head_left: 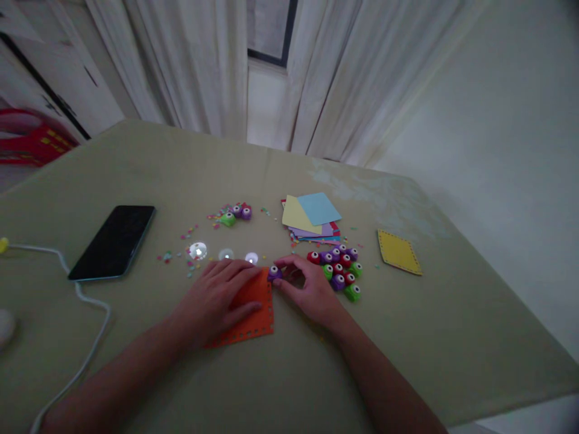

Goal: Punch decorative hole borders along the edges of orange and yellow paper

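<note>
An orange sheet of paper with holes punched along its edges lies on the table in front of me. My left hand rests flat on it, fingers stretched out, covering its left part. At the sheet's upper right corner sits a small purple hole punch with a single eye on top. My right hand grips this punch from the right between thumb and fingers. Just beyond that hand is a cluster of similar one-eyed punches in red, green and purple.
A stack of coloured paper lies farther back, and a yellow punched sheet to the right. Several more punches stand among confetti. Clear round discs lie beyond my left hand. A black tablet and white cable are left.
</note>
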`<control>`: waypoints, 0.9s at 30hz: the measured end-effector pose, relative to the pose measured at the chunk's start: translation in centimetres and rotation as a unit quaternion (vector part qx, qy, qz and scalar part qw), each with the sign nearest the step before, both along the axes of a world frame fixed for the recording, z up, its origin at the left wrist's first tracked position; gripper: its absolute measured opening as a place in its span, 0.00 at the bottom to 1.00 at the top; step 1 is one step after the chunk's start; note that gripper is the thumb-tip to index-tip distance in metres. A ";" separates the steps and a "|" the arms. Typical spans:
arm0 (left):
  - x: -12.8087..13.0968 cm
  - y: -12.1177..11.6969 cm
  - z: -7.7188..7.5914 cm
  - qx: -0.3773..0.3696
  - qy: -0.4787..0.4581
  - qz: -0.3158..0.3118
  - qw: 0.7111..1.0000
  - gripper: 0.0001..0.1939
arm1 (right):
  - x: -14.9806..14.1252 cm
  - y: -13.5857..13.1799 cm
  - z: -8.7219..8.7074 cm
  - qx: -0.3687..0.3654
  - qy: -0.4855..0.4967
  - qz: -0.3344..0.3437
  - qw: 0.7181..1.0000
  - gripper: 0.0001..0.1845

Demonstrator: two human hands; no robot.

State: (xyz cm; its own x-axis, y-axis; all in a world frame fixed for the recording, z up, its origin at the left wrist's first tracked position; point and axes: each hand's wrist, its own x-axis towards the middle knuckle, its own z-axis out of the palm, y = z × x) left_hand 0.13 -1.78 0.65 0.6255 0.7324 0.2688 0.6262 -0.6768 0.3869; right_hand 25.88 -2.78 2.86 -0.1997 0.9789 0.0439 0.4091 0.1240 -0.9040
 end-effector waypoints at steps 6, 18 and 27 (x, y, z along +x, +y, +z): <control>0.1 -0.1 0.3 0.000 -0.005 -0.015 1.000 0.28 | 0.0 0.1 -0.1 0.013 -0.008 0.006 1.000 0.16; 0.0 -0.1 0.3 -0.003 -0.011 -0.023 1.000 0.29 | -0.1 0.1 -0.2 0.021 -0.036 0.017 0.999 0.14; 0.0 -0.2 0.5 0.001 -0.011 -0.024 1.000 0.29 | -0.1 0.1 -0.2 0.019 -0.030 0.017 0.999 0.14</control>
State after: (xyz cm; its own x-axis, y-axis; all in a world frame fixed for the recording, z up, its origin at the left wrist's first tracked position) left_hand 0.17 -1.94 1.17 0.6542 0.7011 0.2835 0.5847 -0.7067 0.3985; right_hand 25.82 -2.66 2.61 -0.2362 0.9694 0.0673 0.4571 0.1720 -0.8726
